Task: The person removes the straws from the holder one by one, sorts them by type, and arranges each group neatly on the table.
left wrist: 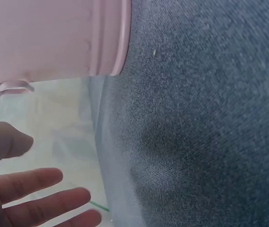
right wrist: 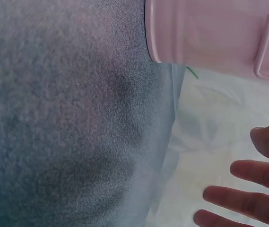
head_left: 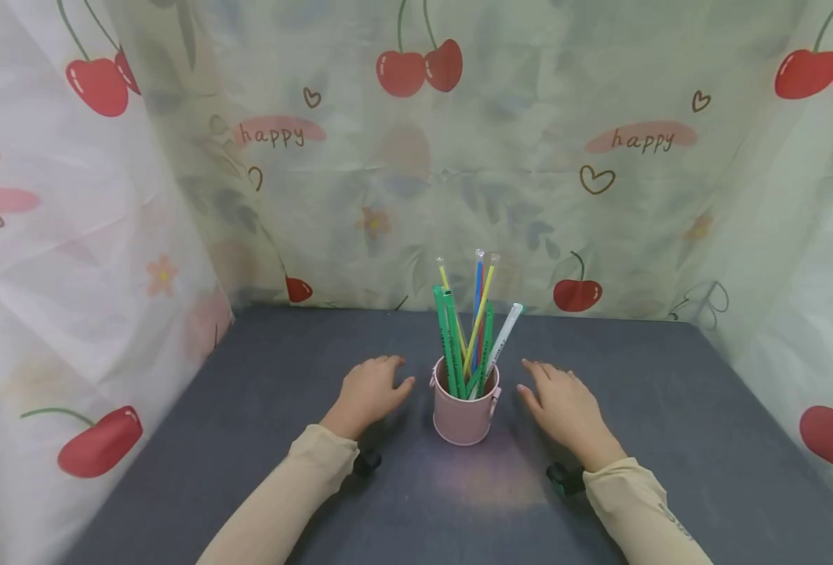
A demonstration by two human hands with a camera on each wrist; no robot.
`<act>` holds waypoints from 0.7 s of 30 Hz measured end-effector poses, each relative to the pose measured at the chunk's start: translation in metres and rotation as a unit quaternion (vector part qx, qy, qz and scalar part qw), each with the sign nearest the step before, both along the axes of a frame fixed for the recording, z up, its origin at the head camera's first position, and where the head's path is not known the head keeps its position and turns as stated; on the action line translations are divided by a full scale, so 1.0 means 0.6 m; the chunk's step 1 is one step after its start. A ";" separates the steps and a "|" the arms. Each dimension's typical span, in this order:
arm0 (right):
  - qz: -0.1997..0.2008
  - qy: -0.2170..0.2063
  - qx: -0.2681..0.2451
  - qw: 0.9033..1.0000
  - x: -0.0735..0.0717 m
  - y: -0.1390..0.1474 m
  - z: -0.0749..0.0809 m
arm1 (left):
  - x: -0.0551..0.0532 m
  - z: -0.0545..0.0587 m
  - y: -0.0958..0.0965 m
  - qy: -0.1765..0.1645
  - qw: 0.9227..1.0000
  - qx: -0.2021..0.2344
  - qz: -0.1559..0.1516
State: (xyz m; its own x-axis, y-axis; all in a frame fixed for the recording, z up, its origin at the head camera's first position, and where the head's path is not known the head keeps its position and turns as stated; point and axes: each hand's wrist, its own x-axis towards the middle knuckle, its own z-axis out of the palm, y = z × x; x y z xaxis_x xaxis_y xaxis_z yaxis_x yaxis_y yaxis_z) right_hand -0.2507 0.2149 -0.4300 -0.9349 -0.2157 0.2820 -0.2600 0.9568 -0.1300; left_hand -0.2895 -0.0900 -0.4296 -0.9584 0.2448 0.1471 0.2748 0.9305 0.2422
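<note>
A small pink bucket (head_left: 463,422) stands upright on the dark table, with a looped handle on each side. Several slim sticks in wrappers lean in it: green ones (head_left: 448,337), yellow ones (head_left: 481,314), a white one (head_left: 504,340), and blue and red ones behind. Left of the bucket is my left hand (head_left: 369,395), fingers extended and apart from it. My right hand (head_left: 565,408) is held on the other side, also with fingers extended and nothing in it. Both wrist views show the bucket's pink wall (left wrist: 39,38) beside spread fingers.
The dark grey cloth-covered table (head_left: 628,377) reaches back to a hanging curtain (head_left: 501,196) printed with cherries and hearts. More of this curtain encloses the left and right sides. Each wrist carries a small black device (head_left: 565,479).
</note>
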 end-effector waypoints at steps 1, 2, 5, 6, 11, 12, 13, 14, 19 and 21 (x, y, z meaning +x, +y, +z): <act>0.001 -0.002 0.000 1.000 0.000 -0.001 0.000 | -0.001 0.000 0.000 -0.007 1.000 0.008 0.000; 0.002 -0.005 0.000 1.000 -0.001 -0.002 0.000 | -0.001 0.000 0.000 -0.014 1.000 0.014 0.002; 0.000 -0.019 -0.005 1.000 -0.002 -0.005 0.000 | -0.003 0.000 -0.001 -0.032 0.999 0.039 0.006; -0.001 -0.022 -0.008 1.000 -0.002 -0.005 0.000 | -0.003 -0.001 -0.001 -0.036 0.998 0.047 0.006; -0.002 -0.033 -0.023 0.999 -0.002 -0.007 0.001 | -0.004 -0.001 0.000 -0.052 0.995 0.083 0.009; -0.001 -0.034 -0.026 0.999 -0.002 -0.007 0.001 | -0.003 -0.002 0.000 -0.055 0.995 0.087 0.009; -0.001 -0.037 -0.029 0.999 -0.003 -0.007 0.002 | -0.003 -0.002 0.000 -0.059 0.994 0.092 0.010; 0.001 -0.039 -0.032 0.999 -0.002 -0.007 0.003 | -0.003 -0.003 0.000 -0.062 0.993 0.095 0.011; -0.001 -0.058 -0.066 0.996 -0.003 -0.006 0.009 | -0.002 -0.002 -0.001 -0.077 0.990 0.115 0.011; -0.002 -0.064 -0.084 0.994 -0.004 -0.006 0.010 | -0.001 0.000 -0.001 -0.081 0.989 0.127 0.008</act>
State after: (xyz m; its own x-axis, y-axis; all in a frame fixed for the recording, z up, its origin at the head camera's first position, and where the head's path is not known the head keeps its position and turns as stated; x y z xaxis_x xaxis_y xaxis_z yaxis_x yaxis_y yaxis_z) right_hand -0.2530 0.2114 -0.4239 -0.9661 -0.1721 0.1922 -0.2275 0.9197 -0.3201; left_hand -0.2904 -0.0907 -0.4296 -0.9778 0.2040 0.0468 0.1992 0.8380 0.5079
